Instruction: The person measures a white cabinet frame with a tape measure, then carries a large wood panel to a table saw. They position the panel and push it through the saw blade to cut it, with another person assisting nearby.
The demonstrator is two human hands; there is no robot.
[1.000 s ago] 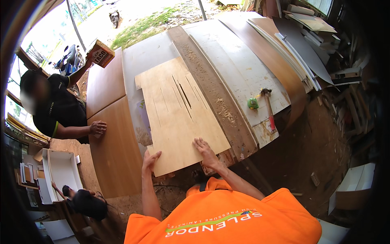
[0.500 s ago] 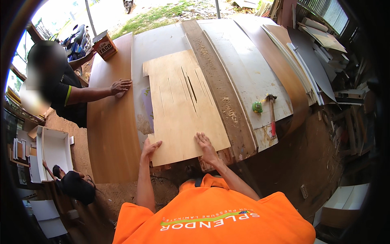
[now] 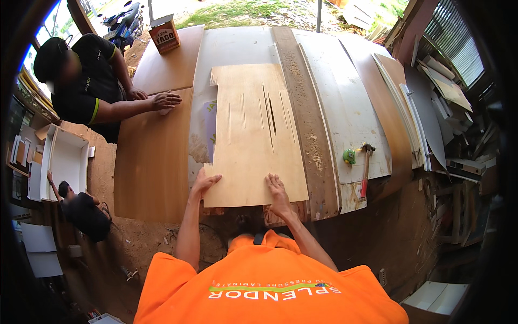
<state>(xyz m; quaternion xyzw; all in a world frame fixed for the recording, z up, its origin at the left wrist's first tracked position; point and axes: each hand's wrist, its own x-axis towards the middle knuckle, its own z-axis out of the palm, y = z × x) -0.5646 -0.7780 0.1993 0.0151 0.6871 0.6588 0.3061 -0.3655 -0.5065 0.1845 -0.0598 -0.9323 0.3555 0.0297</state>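
1. Pale plywood sheet [image 3: 253, 135], thin with long splits down its middle, lies flat on the grey-white board [image 3: 345, 108], long side running away from the person.
2. Left hand [image 3: 204, 182] open, palm down, fingers spread on the sheet's near left corner.
3. Right hand [image 3: 278, 191] open, flat on the near edge, right of centre.
4. Dark brown plank [image 3: 305, 113] lies just right of the sheet.
5. Hammer [image 3: 366, 170] and green tape measure [image 3: 349, 156] rest near the right edge.
6. Co-worker's hand [image 3: 164, 100] pressed flat on a brown laminate board [image 3: 154, 162] at left.
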